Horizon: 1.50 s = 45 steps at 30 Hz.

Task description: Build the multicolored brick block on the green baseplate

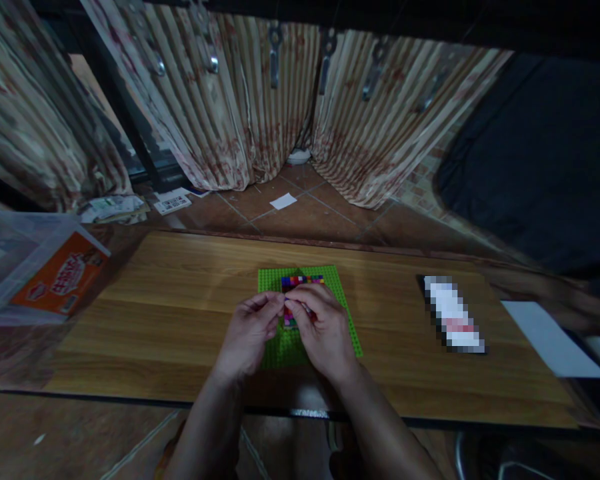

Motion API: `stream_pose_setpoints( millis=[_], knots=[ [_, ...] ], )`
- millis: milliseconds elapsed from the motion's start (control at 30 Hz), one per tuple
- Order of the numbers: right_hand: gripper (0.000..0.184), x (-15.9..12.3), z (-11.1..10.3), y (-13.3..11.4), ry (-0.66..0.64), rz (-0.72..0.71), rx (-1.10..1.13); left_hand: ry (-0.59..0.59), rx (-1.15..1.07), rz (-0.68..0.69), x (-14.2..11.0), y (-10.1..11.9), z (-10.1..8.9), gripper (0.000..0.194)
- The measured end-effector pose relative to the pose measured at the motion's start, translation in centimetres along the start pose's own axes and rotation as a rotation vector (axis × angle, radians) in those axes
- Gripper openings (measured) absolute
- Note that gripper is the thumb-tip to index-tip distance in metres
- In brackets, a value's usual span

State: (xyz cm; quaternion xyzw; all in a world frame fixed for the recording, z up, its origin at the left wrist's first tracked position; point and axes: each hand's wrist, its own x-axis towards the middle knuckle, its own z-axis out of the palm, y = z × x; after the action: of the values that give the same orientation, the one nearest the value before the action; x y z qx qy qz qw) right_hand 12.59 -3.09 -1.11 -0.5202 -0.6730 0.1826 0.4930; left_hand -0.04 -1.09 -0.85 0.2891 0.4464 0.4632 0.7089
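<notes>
A green studded baseplate [270, 280] lies on the wooden table in front of me. Small multicoloured bricks [300, 280] form a block on its middle, partly covered by my fingers. My left hand [247, 330] is over the plate's left side, its thumb and fingertips pinched together. From the right, my right hand [327, 327] reaches across the bricks, thumb and forefinger closed. The fingertips of both hands meet just above the left part of the brick block. Whatever sits between them is too small and hidden to make out.
The wooden table [180, 300] carries a phone [453, 313] with a blurred screen on the right. White paper [553, 340] lies at its right end. A clear plastic bin [10, 280] with an orange label stands at the left. Beyond the table are striped curtains [260, 113] and floor papers.
</notes>
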Motion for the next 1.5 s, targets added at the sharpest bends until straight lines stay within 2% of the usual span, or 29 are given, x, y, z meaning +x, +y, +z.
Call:
stream_pose_setpoints(
  millis=[400, 500, 667, 733, 1000, 1167, 1333, 1500],
  knots=[
    [0.015, 0.1, -0.3, 0.1, -0.017, 0.001, -0.031, -0.033, 0.037, 0.006, 0.1, -0.3, -0.1, 0.032],
    [0.014, 0.3, -1.2, 0.4, 0.052, 0.030, -0.039, -0.001, 0.024, 0.000, 0.0, -0.2, 0.1, 0.033],
    [0.012, 0.8, -3.5, 2.3, 0.265, 0.104, -0.064, 0.068, -0.025, 0.011, 0.1, -0.1, 0.0, 0.031],
    [0.012, 0.9, -4.0, 3.0, 0.293, 0.125, -0.049, 0.076, -0.031, 0.012, 0.2, -0.2, -0.1, 0.030],
    [0.014, 0.8, -3.1, 3.7, 0.126, 0.157, -0.061, 0.099, -0.019, -0.003, 0.2, -0.3, -0.1, 0.025],
    [0.014, 0.9, -2.4, 4.2, 0.047, 0.123, -0.133, 0.084, -0.050, -0.006, 0.3, -0.5, -0.3, 0.024],
    [0.011, 1.1, -2.0, 4.6, 0.051, 0.123, -0.162, 0.132, -0.308, -0.075, 0.3, 0.2, -0.3, 0.022],
    [0.011, 1.2, -1.9, 4.7, 0.070, 0.166, -0.100, 0.193, -0.514, -0.162, 0.0, 1.5, -0.2, 0.033]
  ],
)
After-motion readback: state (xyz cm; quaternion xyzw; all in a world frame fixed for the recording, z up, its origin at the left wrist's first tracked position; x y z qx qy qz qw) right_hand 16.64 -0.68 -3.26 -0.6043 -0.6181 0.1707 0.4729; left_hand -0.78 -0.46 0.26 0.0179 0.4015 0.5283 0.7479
